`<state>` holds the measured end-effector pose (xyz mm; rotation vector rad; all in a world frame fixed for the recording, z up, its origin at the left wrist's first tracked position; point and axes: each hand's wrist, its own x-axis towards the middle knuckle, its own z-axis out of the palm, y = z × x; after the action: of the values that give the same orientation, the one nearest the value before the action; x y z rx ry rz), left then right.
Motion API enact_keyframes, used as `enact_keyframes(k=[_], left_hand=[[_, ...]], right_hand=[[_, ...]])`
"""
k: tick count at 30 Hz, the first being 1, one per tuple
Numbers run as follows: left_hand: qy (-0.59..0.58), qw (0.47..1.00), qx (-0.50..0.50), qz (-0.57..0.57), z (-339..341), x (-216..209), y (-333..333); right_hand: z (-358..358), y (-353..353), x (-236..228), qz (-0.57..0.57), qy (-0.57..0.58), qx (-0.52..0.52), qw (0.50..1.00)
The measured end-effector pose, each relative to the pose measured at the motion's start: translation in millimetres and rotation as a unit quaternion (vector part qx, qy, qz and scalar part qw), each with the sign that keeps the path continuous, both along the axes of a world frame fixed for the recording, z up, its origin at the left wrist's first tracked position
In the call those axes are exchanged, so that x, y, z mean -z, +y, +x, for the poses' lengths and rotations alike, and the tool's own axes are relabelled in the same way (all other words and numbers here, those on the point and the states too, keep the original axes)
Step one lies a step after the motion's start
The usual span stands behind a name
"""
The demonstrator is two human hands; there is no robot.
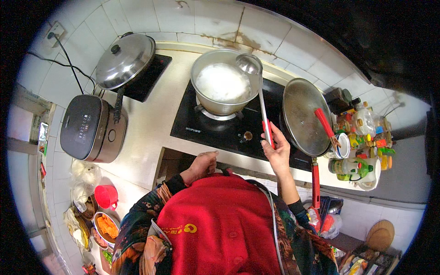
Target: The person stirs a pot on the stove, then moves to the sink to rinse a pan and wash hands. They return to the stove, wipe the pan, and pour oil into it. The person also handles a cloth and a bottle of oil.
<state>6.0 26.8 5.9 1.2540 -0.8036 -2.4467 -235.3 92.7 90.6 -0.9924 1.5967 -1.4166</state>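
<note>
My right hand (277,153) is closed round the red-and-metal handle of a ladle (262,98). The ladle's steel bowl is held up at the right rim of a metal pot (205,98), above its contents. White, cloudy liquid (223,83) with foam or steam fills much of that pot, which stands on a burner of the black glass stove (195,123). In front of my body, by the counter's near edge, my left hand (201,166) is curled closed, apart from the pot, with nothing visible in it.
On the right, a wok (300,117) sits on the stove, its red handle toward me; red-handled tongs (324,122) lie across it. Seasoning bottles (353,167) crowd the right end. Leftward are a lidded pan (126,62), a rice cooker (89,130), a red cup (106,196) and a bowl of orange slices (108,227).
</note>
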Motion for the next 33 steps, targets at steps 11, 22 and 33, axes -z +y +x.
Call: enact_keyframes(k=[11, 22, 33], left_hand=[[-0.015, 1.0, -0.012, 0.009, -1.3, 0.8, 2.0], [-0.005, 0.999, 0.025, -0.026, -1.5, 1.6, 2.6], [0.203, 0.933, 0.083, -0.286, -52.8, -75.6, -3.2]], right_hand=[[-6.3, -4.4, 6.2, -0.005, 0.027, -0.006, 1.0], [-5.7, -2.6, -7.2, -0.021, -0.087, -0.028, 0.996], [41.6, -6.8, -22.8, -0.057, -0.312, -0.079, 0.945]])
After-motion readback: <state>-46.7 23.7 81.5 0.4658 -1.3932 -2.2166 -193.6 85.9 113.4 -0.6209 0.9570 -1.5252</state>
